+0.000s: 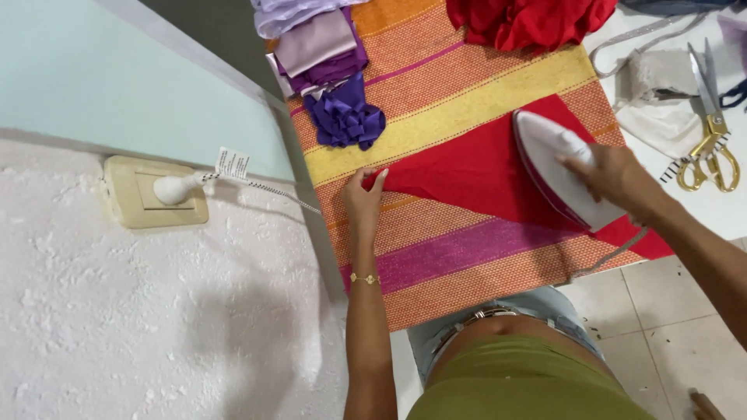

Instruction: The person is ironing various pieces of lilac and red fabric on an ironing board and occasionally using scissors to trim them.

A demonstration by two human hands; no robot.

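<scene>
A flat piece of red cloth (pixel 475 167) lies on a striped orange, yellow and pink cover (pixel 459 257). My left hand (pixel 362 198) pinches the cloth's pointed left end and holds it down. My right hand (pixel 615 179) grips the handle of a white iron (pixel 556 167), which rests sole down on the right part of the red cloth. The iron's cord (pixel 603 260) runs off the cover's near right edge.
Folded purple and lilac fabric (pixel 327 54) with a purple ruffled piece (pixel 346 117) sits at the far left of the cover. A crumpled red fabric pile (pixel 533 19) lies at the top. Gold-handled scissors (pixel 712 148) and white cloth (pixel 661 93) rest at right. A plug (pixel 175 187) sits in a wall socket (pixel 156 193).
</scene>
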